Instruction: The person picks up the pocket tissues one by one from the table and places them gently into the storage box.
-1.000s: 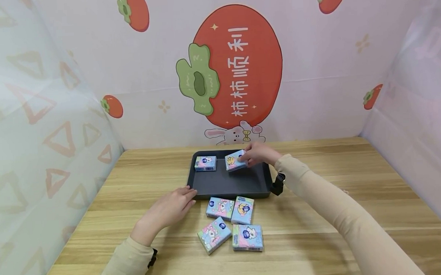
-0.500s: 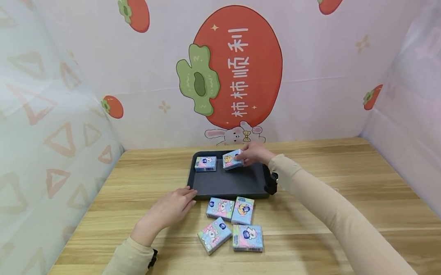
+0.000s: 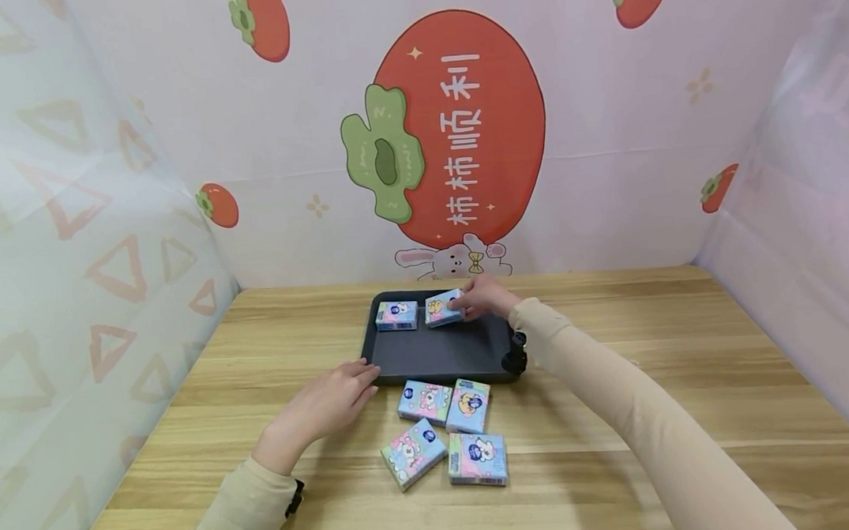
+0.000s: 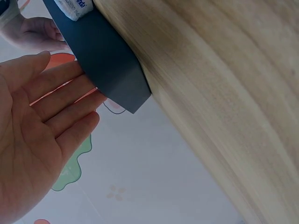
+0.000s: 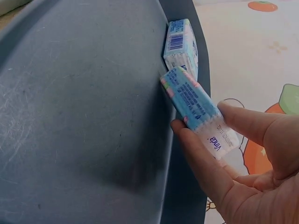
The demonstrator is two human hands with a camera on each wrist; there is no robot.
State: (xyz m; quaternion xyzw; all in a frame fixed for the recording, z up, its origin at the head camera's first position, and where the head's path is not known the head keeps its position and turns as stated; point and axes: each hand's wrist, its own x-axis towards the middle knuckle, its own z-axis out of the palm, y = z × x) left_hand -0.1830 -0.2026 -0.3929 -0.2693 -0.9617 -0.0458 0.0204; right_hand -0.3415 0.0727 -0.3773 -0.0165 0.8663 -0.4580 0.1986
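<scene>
Nearest, flat on the desk [image 3: 293, 342]: four loose tissue packs [image 3: 466, 409], closely set, easily jostled by any backward slip of the tray [image 3: 435, 353] just beyond. At the near left corner of that tray: left hand [image 3: 331, 399], fingers straight and slightly apart, touching the edge, perhaps enough to skew it if pressed unevenly. Toward the far wall: right hand [image 3: 486, 295], thumb and fingers pinching one end of a tilted pack [image 3: 441, 308] near the far-left pack [image 3: 396, 314], contact beneath not discernible, with a likely crooked landing or bumped neighbour if released at this slant.
</scene>
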